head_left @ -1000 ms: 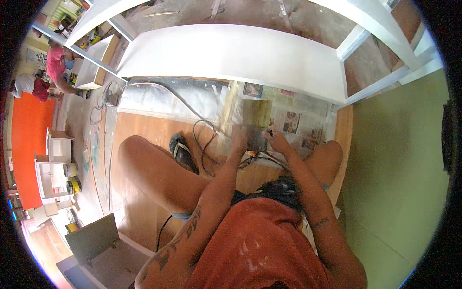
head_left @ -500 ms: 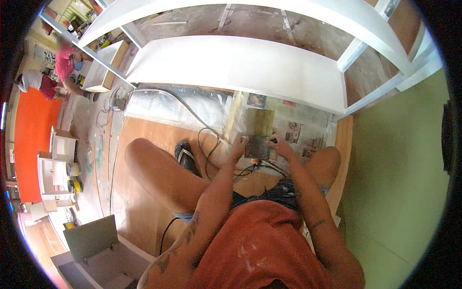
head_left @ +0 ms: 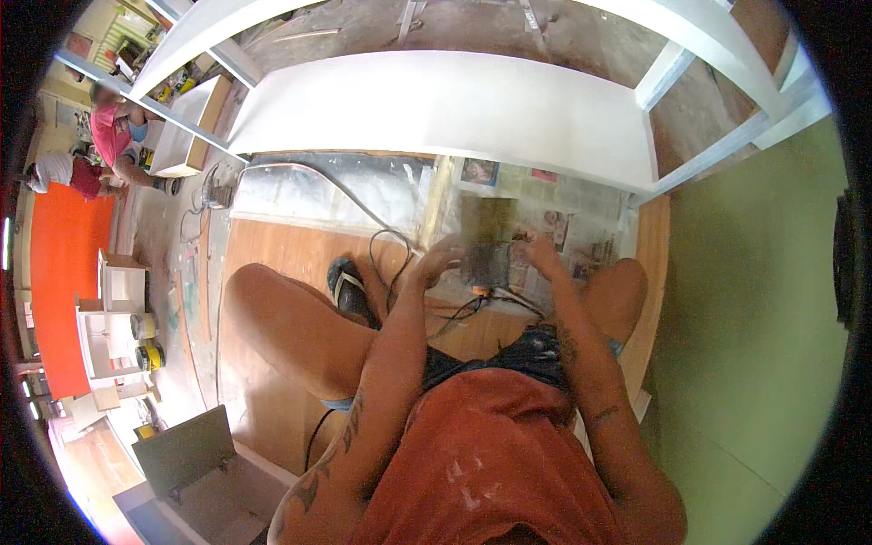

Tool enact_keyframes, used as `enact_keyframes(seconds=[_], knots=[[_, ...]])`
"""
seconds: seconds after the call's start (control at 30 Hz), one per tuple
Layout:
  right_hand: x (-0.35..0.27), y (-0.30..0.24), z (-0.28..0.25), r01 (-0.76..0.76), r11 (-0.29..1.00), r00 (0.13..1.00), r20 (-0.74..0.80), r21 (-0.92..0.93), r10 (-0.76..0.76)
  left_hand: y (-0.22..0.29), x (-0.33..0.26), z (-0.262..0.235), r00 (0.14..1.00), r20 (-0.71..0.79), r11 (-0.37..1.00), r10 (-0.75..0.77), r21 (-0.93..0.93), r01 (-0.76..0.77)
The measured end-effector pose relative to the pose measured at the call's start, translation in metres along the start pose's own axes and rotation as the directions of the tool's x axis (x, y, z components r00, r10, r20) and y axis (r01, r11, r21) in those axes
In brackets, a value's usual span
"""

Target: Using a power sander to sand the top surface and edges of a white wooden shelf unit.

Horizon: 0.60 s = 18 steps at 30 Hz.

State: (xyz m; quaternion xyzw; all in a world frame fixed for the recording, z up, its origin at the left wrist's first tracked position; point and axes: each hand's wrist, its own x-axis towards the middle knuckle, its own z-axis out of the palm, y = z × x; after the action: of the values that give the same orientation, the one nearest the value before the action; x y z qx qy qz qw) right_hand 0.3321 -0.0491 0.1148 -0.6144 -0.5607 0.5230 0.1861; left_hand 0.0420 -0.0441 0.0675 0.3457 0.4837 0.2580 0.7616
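Note:
A dark, square-faced corded tool point(head_left: 485, 267), which looks like a sheet sander turned pad up, lies between my knees with an orange part and a black cord at its near end. An olive-brown sheet point(head_left: 488, 216), probably sandpaper, extends from its far edge. My left hand point(head_left: 440, 258) is at the tool's left side, fingers bent and apart. On the other side, my right hand point(head_left: 543, 255) has its fingers spread toward the tool and sheet. Both hands are slightly blurred, and I see nothing held in them.
A long white panel point(head_left: 436, 100) of a white frame spans the far side. Newspaper point(head_left: 568, 222) covers the floor before it. A green wall point(head_left: 740, 309) rises at right. An open box-like cabinet point(head_left: 213, 490) stands near left. Two people work at far left; a cable point(head_left: 359, 204) crosses the floor.
Both hands have let go of the tool's edges and moved apart, the left one leftward, the right one slightly right. The sheet appears a little higher. My view has shifted slightly.

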Motion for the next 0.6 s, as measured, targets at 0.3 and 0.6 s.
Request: enact_keyframes(seconds=[0.3,0.6], knots=[[-0.009,0.024,0.022,0.463,0.798,0.880,0.093,-0.385,-0.466,0.038,-0.015,-0.001,0.992,0.122,0.950,-0.012,0.311,-0.027],[-0.041,0.008,0.028,0.534,0.560,0.813,0.203,-0.634,-0.546,0.060,-0.028,-0.001,0.748,0.662,-0.196,0.049,0.741,-0.643]])
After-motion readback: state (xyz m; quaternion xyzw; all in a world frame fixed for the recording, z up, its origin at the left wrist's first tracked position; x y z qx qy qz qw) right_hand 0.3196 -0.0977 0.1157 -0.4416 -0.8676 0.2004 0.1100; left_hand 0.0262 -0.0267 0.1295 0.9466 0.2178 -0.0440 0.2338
